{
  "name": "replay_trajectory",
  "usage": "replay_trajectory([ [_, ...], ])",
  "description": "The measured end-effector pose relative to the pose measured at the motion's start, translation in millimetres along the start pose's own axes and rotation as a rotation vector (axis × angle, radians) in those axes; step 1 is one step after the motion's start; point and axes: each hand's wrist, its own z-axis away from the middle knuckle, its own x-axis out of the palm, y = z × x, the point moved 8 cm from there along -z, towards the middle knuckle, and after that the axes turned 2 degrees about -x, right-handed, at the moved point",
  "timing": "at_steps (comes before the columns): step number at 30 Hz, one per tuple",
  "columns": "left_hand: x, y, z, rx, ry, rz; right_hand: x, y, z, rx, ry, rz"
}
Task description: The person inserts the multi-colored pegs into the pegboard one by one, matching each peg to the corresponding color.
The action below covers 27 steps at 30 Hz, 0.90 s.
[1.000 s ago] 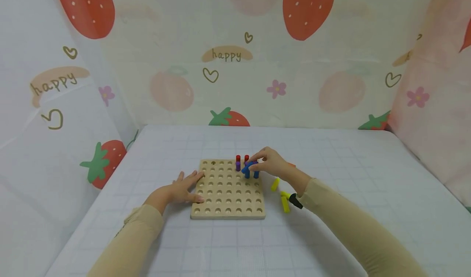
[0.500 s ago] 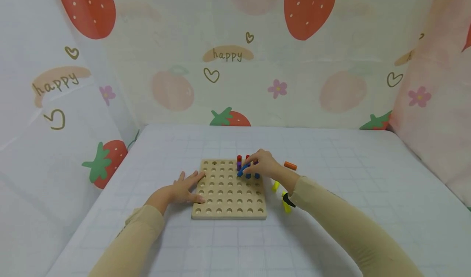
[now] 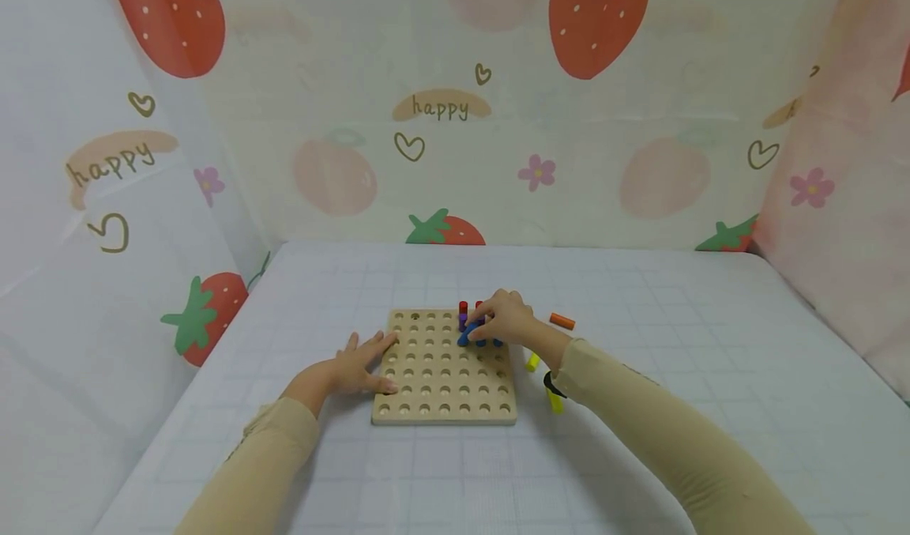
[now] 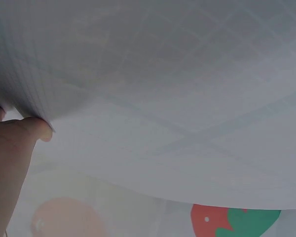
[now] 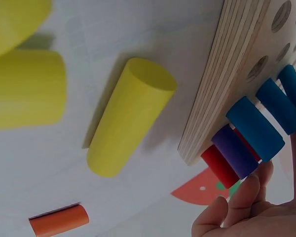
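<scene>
A wooden pegboard [image 3: 444,389] with rows of round holes lies on the table. My left hand [image 3: 353,367] rests with spread fingers on its left edge; in the left wrist view only part of that hand [image 4: 12,153] shows. Over the board's back right, my right hand [image 3: 506,320] pinches a blue peg [image 3: 465,335], tilted, its lower end at a hole; whether it is inside I cannot tell. Beside it stand two more blue pegs [image 5: 255,128]. Behind them are purple pegs [image 5: 235,152] and red pegs [image 5: 220,167], partly hidden by the right hand.
Right of the board lie several loose yellow pegs [image 5: 131,117] and an orange peg [image 3: 562,321]. A black band [image 3: 554,385] sits by the right sleeve. Printed curtains [image 3: 441,171] stand behind the white table [image 3: 640,306].
My right hand has shifted slightly left and lower with the blue peg, bringing its end down to the board. The orange peg has come into fuller view. My left hand stays put.
</scene>
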Motion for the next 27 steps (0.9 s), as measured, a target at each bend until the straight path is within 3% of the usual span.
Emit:
replay_trajectory([
  [18,-0.9,0.7,1.4,-0.020,-0.004,-0.005,2.2,-5.9,-1.2,0.006,0.030,0.121],
  [27,0.3,-1.1,-2.1,-0.012,0.001,0.005,3.9,-5.1,-0.9,0.024,0.040,0.112],
])
